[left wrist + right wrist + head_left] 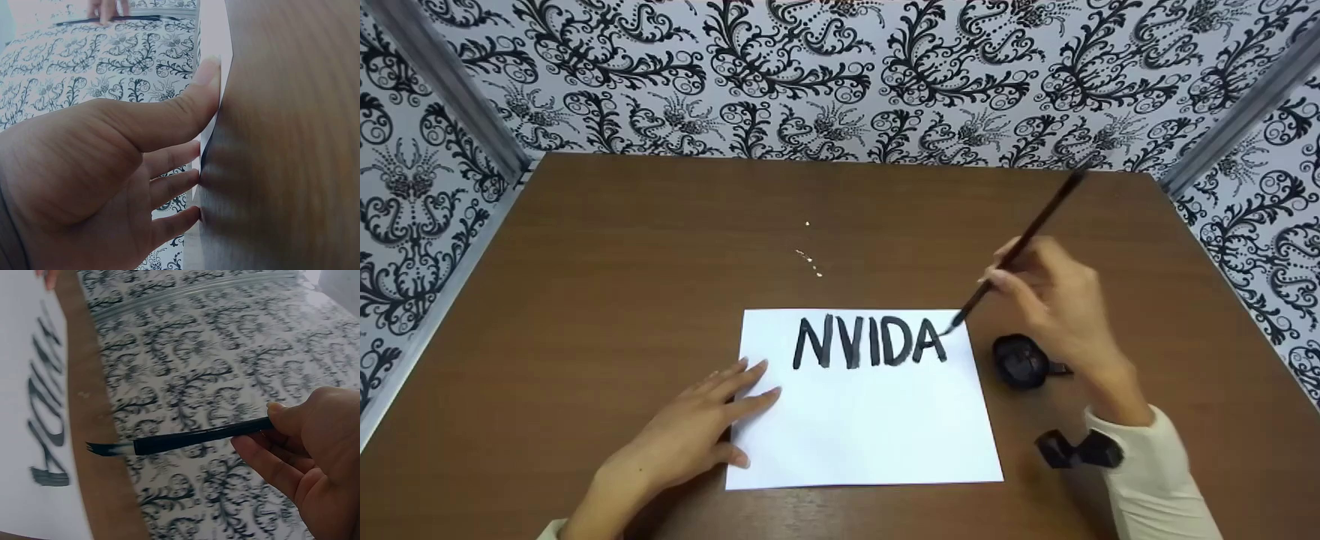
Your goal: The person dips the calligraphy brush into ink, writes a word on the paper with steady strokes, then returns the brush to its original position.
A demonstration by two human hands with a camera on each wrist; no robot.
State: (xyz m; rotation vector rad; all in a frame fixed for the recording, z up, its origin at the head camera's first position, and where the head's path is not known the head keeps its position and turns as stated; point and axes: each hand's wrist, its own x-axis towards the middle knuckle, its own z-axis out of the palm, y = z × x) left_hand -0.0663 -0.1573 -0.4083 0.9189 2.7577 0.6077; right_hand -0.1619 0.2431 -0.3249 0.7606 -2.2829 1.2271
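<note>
A white sheet of paper (862, 427) lies on the brown table, with "NVIDA" in thick black strokes across its upper part. My left hand (682, 431) rests on the sheet's left edge, fingers spread; in the left wrist view its thumb (185, 112) touches the paper's edge. My right hand (1061, 307) pinches a dark paintbrush (1035, 225) between thumb and fingers. Its black bristles (951, 328) are close to the last letter in the head view; whether they touch the paper I cannot tell. The right wrist view shows the brush's dark bristles (104, 449) bent and pointed.
Beside the paper's right edge stands a small round black container (1020, 362), partly under my right hand. Small pale specks (810, 260) dot the table (660, 225) beyond the sheet. Black-and-white patterned panels (825, 82) wall the table's back and sides.
</note>
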